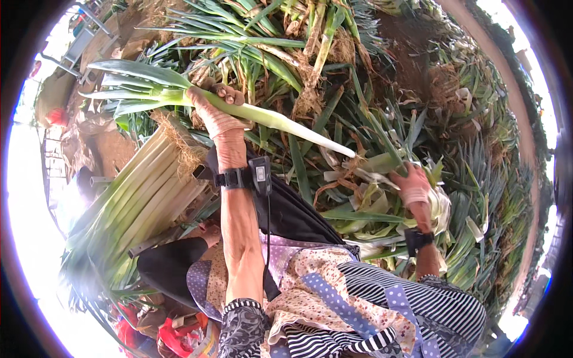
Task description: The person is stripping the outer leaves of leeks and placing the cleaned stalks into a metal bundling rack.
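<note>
My left hand (212,113) is closed around a leek (286,126), its green top fanning to the left and its bare white end pointing right and slightly down. Lower on the right, my right hand (412,184) is closed on loose leek leaves (385,162) above a heap of stripped leaves (439,206). A gap separates the white tip from my right fingers. To the left of my left forearm lies a stack of clean leeks (140,179), roots together at its upper end. Untrimmed leeks (256,36) with dry, rooty ends are piled ahead.
Cast-off leaves and leeks (501,197) cover the ground on the right, up to a pale curved edge (519,107). A metal frame (89,36) stands at the far left. Red plastic bags (179,337) lie at the lower left, near my dark-clad knee (170,268).
</note>
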### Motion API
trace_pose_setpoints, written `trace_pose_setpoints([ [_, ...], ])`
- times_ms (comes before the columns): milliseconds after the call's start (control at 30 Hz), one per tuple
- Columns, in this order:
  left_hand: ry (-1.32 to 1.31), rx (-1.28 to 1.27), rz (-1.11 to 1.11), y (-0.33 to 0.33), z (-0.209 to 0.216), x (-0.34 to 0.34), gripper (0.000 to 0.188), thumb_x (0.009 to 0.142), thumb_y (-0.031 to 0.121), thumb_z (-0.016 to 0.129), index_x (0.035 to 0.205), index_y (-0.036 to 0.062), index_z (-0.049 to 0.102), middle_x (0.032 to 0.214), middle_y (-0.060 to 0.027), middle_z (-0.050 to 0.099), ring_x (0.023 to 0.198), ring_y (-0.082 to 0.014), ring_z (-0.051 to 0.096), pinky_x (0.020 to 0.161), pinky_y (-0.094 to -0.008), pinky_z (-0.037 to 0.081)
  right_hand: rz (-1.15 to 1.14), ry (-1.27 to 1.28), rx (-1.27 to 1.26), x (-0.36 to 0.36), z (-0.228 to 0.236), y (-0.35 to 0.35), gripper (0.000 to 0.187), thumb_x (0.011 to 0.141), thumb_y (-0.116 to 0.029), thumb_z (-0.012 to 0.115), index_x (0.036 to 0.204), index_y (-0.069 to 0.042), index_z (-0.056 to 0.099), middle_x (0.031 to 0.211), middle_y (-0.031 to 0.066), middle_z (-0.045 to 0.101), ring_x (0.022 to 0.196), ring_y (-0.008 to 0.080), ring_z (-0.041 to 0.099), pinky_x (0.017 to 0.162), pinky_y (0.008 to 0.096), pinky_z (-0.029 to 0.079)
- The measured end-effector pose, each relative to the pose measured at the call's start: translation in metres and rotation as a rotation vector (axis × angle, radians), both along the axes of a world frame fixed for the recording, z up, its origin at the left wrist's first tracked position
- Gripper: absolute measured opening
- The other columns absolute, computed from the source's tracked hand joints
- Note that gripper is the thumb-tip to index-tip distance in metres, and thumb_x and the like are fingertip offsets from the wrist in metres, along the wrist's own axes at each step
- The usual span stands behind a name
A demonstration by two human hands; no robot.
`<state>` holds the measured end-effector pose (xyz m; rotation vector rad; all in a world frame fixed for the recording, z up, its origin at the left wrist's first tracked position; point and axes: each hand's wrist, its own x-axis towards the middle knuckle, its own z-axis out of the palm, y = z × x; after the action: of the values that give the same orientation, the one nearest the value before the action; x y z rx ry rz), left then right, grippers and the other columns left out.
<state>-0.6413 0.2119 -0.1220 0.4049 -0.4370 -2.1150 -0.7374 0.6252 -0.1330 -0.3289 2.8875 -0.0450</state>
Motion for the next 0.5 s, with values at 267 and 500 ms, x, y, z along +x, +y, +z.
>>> trace_pose_setpoints([
  [267, 0.081, -0.207, 0.128, -0.002, 0.077, 0.056, 0.048, 0.083, 0.060, 0.052, 0.092, 0.0126, 0.055, 0.057, 0.0026, 0.044, 0.046, -0.0102, 0.037, 0.041, -0.0243, 0.025, 0.695, 0.328, -0.511, 0.044, 0.000, -0.148, 0.051, 0.071, -0.048, 0.069, 0.106, -0.011, 0.060, 0.093, 0.0092, 0.063, 0.091, 0.0279, 0.059, 0.080, 0.0395, 0.046],
  [500, -0.054, -0.517, 0.464, -0.006, 0.176, 0.224, 0.034, 0.084, 0.044, 0.059, 0.089, 0.0105, 0.055, 0.057, 0.0029, 0.044, 0.046, -0.0072, 0.037, 0.040, -0.0221, 0.029, 0.403, -0.015, -0.172, 0.025, -0.063, -0.098, 0.030, 0.088, -0.040, 0.045, 0.104, -0.019, 0.060, 0.084, 0.0162, 0.064, 0.078, 0.0369, 0.061, 0.066, 0.0468, 0.047],
])
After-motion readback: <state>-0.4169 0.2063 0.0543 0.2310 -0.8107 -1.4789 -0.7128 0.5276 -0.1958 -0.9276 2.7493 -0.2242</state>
